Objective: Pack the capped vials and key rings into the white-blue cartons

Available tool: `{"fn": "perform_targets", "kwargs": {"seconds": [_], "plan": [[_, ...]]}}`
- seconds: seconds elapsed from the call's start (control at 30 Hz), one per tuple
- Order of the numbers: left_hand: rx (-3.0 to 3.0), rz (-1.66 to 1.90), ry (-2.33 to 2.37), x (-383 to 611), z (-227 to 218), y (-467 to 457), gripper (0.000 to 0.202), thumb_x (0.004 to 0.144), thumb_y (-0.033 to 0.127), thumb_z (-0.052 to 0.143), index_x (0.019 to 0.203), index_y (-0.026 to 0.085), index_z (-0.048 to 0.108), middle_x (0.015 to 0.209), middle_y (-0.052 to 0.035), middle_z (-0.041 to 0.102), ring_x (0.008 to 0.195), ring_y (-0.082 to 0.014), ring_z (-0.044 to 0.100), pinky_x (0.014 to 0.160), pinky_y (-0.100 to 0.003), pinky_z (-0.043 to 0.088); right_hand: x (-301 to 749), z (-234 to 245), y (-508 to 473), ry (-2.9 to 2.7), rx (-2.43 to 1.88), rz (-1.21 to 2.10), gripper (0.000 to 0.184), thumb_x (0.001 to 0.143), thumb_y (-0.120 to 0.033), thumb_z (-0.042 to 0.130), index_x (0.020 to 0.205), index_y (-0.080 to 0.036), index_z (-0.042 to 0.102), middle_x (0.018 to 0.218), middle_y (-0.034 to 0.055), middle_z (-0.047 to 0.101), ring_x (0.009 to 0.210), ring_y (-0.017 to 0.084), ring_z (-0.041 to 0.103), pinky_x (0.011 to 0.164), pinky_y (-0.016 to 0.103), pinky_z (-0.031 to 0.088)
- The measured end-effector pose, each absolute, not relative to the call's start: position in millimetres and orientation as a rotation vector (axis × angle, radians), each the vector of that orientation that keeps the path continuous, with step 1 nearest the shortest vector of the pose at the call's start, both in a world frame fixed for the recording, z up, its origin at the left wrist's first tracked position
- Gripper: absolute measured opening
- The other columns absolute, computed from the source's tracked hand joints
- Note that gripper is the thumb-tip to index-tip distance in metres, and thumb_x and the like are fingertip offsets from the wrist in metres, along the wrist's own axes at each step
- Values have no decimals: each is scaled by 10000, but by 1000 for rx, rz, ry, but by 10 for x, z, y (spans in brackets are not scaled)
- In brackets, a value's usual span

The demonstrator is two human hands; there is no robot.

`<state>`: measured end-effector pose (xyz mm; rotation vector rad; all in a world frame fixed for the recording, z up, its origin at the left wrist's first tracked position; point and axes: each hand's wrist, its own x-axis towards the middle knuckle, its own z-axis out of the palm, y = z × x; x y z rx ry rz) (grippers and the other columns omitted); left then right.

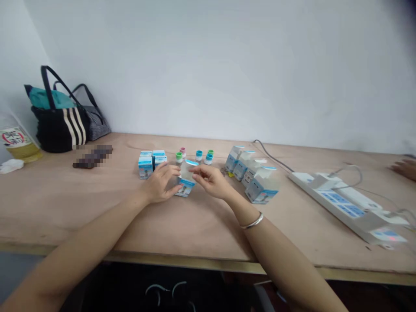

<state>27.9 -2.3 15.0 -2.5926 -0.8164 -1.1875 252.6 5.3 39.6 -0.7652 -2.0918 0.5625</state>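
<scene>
Reaching forward from the lower corners, two bare forearms converge over the brown wooden tabletop (182, 234). Left hand (158, 184), palm inward: thumb and fingers curve around the left side of a small, open, white-and-blue cardboard carton (186, 189), holding it. Right hand (212, 180), below a silver metal bangle (256, 221): thumb and forefinger nearly meet at the upper right edge; whether they pinch it cannot be told. Small white bottles with green, pink and blue caps (199, 157) stand just behind; closed blue-and-white cartons (145, 168) lie to the left, open-topped cartons (260, 191) to the right, before a white power strip (334, 203). The held carton stands between both hands, flap raised.
</scene>
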Motion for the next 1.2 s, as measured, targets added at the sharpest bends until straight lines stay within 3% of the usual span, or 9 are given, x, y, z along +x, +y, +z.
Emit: {"fn": "perform_targets", "kwargs": {"seconds": [0.17,0.27,0.33,0.43,0.57,0.67,0.77,0.97,1.2], "plan": [[-2679,-1294,-866,233,139,-22,211,794,323,614,902,199,481,1105,-102,600,1038,-215,577,892,-384,468,2479,264,85,-1861,-770,888,330,786,-390,619,1055,-203,578,954,47,619,620,113,555,585,282,504],[-2719,-1276,-881,243,126,-19,223,789,321,620,894,199,465,1147,-107,579,1088,-228,552,924,-402,455,2470,249,108,-1885,-817,888,340,760,-393,648,1030,-197,584,874,37,633,599,118,544,567,277,483],[-2736,-1265,-902,252,112,-16,259,783,311,628,945,198,460,1175,-111,564,1114,-237,538,928,-409,456,2503,269,154,-1905,-882,757,304,785,-388,618,1009,-184,597,820,42,638,641,148,569,600,295,483],[-2737,-1271,-941,252,95,-15,371,777,299,635,1074,195,438,1168,-115,564,1084,-237,558,901,-403,476,2607,312,280,-1909,-1125,243,210,827,-296,547,964,-160,628,912,100,640,822,218,591,746,358,471],[-2738,-1273,-957,235,90,-16,412,787,297,632,1131,200,429,1126,-104,582,1038,-231,584,881,-395,487,2750,313,472,-1920,-1525,-395,377,798,-178,509,1169,-161,568,1187,163,547,1064,329,482,853,458,394],[-2738,-1273,-962,230,94,-17,426,786,306,638,1143,201,430,1110,-99,587,1047,-232,580,889,-396,484,2799,256,560,-1955,-1651,-491,407,815,-220,502,1220,-191,532,1257,160,503,1097,354,438,840,477,371],[-2735,-1283,-951,234,96,-14,402,785,308,640,1119,200,443,1124,-98,584,1067,-231,571,902,-391,481,2820,216,591,-1952,-1672,-455,294,834,-264,499,1105,-194,588,1207,153,542,1088,345,440,835,464,359],[-2719,-1307,-934,245,96,-10,407,779,312,647,1118,195,453,1124,-100,586,1081,-233,566,907,-388,482,2777,394,470,-1850,-1328,-285,133,841,-252,503,934,-201,584,964,91,644,979,273,523,850,426,368],[-2687,-1334,-962,261,86,-23,431,764,315,663,1115,199,442,1080,-88,588,1041,-231,576,886,-388,487,2485,654,41,-1844,-727,-75,93,841,-294,535,897,-219,530,913,54,627,898,210,558,818,366,420]]}}
